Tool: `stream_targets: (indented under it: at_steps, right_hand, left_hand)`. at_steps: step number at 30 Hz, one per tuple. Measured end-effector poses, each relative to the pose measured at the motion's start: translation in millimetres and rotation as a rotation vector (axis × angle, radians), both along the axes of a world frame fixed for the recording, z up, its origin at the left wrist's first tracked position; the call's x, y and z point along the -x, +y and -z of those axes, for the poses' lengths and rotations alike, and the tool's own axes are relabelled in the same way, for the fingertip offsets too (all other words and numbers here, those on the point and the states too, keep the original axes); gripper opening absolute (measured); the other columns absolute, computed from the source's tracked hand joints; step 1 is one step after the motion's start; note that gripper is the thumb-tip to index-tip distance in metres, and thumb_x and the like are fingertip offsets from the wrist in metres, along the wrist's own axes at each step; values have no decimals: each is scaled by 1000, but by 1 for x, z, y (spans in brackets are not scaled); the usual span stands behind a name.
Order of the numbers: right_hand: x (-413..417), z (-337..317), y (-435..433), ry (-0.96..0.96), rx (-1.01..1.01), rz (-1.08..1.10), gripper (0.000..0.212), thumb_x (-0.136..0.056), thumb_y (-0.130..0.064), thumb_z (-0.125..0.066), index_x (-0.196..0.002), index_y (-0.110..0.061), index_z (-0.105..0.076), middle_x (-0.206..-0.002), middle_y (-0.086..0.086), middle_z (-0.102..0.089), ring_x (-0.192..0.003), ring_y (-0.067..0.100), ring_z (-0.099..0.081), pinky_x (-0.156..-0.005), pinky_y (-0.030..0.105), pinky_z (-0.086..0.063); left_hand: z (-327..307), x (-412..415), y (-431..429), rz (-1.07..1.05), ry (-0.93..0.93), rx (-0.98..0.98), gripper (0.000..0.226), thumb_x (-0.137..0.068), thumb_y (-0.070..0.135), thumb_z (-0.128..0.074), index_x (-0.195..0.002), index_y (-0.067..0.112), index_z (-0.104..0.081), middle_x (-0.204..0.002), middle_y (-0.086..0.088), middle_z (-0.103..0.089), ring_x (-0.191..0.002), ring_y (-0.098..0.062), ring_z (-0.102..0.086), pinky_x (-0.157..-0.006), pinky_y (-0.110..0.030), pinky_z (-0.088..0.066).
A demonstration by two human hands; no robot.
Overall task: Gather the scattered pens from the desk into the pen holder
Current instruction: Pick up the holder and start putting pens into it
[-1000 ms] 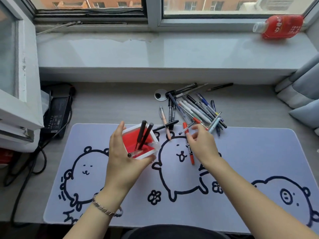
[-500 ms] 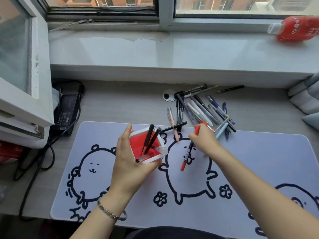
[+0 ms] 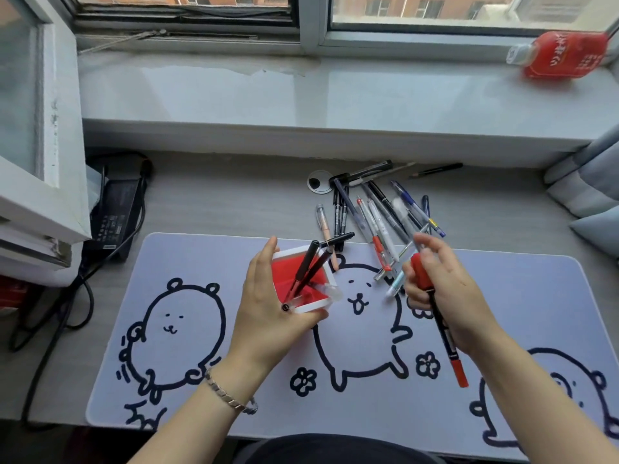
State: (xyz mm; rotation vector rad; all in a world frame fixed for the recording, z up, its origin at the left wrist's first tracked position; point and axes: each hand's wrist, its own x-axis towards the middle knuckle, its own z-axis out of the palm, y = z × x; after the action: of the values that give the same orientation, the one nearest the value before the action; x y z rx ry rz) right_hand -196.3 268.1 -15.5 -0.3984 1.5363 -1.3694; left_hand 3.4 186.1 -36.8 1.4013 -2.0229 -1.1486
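My left hand grips a square white pen holder with a red inside, tilted toward me above the desk mat. Two dark pens lean inside it, and a clear pen lies low in it. My right hand is closed on a red-and-black marker, lifted off the mat to the right of the holder, its red tip pointing down toward me. A light blue pen is blurred at the fingers of that hand. Several scattered pens lie in a pile on the desk beyond both hands.
A white desk mat with drawn bears covers the near desk. A black power adapter with cables lies at the left. A round cable grommet sits by the pile. A red bottle lies on the windowsill. Grey cushions sit at right.
My right hand has picked the red-and-black marker up off the mat and swung it so its tip points toward me. The left hand keeps hold of the pen holder.
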Motion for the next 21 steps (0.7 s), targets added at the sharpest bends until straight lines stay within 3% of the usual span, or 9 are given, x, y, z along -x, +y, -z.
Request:
stream_targets:
  at_steps: [2,4,7,9,12,14,16,18,21]
  right_hand:
    - [-6,-10,-7,74,117,47,33,-99,-18,-29,-130,-30,-33,-64,-3,-47,-43,6,-33,-40,15,-31]
    - [-13,-24,-17,89,298,121,35,-100,-17,-28,-135,-24,-31,-62,-9,-51,-46,6,-36,-44,15,-35]
    - [-30,-46,-34,63,582,249,28,-94,-19,-28,-117,-22,-44,-65,-11,-52,-53,6,-43,-53,16,-39]
    - [-49,-50,-41,132,663,288,24,-92,-17,-28,-109,-24,-43,-72,-6,-50,-60,9,-45,-59,20,-41]
    - [-79,-31,-41,194,615,214,20,-91,-13,-30,-104,-22,-43,-84,-2,-52,-75,12,-52,-72,21,-47]
    - [-87,-19,-34,275,522,99,19,-91,-12,-33,-103,-20,-44,-96,0,-57,-91,10,-57,-84,20,-46]
    - [-84,-18,-25,357,446,12,17,-91,-11,-34,-101,-18,-46,-106,0,-58,-99,2,-56,-87,13,-43]
    - [-73,-25,-17,376,382,34,16,-89,-16,-36,-92,-23,-50,-101,0,-56,-94,-4,-54,-86,7,-39]
    - [-50,-33,-7,463,261,140,19,-86,-24,-37,-84,-29,-56,-87,-2,-52,-80,-9,-50,-75,1,-36]
  left_hand:
    - [-1,1,2,30,-1,-5,108,-55,26,-86,-139,33,-19,-122,17,-32,-110,0,-35,-89,-16,-35]
    - [-2,2,5,52,1,-8,108,-55,28,-86,-138,34,-18,-121,17,-32,-110,-2,-37,-90,-19,-36]
    - [-3,5,10,97,21,-11,107,-56,26,-86,-138,33,-19,-119,17,-33,-111,-4,-40,-89,-11,-34]
    - [-3,7,13,130,31,-7,108,-55,24,-86,-137,36,-17,-119,18,-32,-113,-3,-38,-89,-4,-28]
    - [-5,11,18,164,36,7,109,-54,25,-87,-133,42,-13,-124,17,-32,-117,-1,-35,-93,-6,-29]
    - [-4,11,20,180,14,32,109,-55,25,-86,-136,40,-15,-126,16,-35,-119,-5,-37,-98,-19,-36]
    - [-2,9,19,139,9,16,109,-54,26,-86,-138,36,-17,-120,22,-35,-115,-3,-37,-94,-13,-35]
    - [-1,6,17,57,45,-64,109,-53,26,-86,-139,33,-19,-116,25,-34,-114,0,-36,-83,0,-30]
    - [2,1,14,31,54,-77,109,-52,26,-87,-139,33,-21,-122,17,-36,-117,-5,-40,-83,-5,-30]
